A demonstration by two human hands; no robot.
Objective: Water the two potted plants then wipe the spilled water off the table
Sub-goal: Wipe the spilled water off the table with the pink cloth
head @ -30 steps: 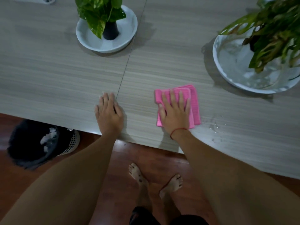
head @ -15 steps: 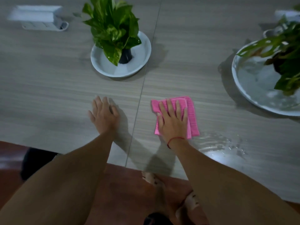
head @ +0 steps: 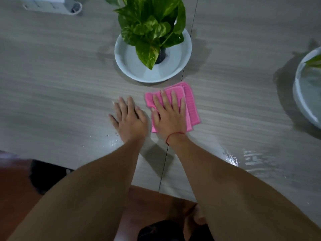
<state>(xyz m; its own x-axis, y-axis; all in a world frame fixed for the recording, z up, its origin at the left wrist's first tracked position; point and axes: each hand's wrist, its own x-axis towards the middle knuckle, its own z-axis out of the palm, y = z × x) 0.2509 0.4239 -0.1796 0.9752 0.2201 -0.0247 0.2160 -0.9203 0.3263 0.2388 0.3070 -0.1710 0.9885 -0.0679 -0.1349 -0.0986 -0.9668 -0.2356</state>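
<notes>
The right hand (head: 171,117) lies flat, fingers spread, its grip unclenched, pressing the folded pink cloth (head: 190,103) onto the worktop (head: 60,87). The left hand (head: 129,119) rests just beside it, palm down, likewise flat and holding nothing. Droplets (head: 111,141) glisten by the left wrist; a wet patch (head: 232,158) shines right of the right forearm. Just beyond the cloth stands a plant (head: 149,26) in a white dish (head: 125,66). A second dish (head: 302,101) sits at the far right edge.
</notes>
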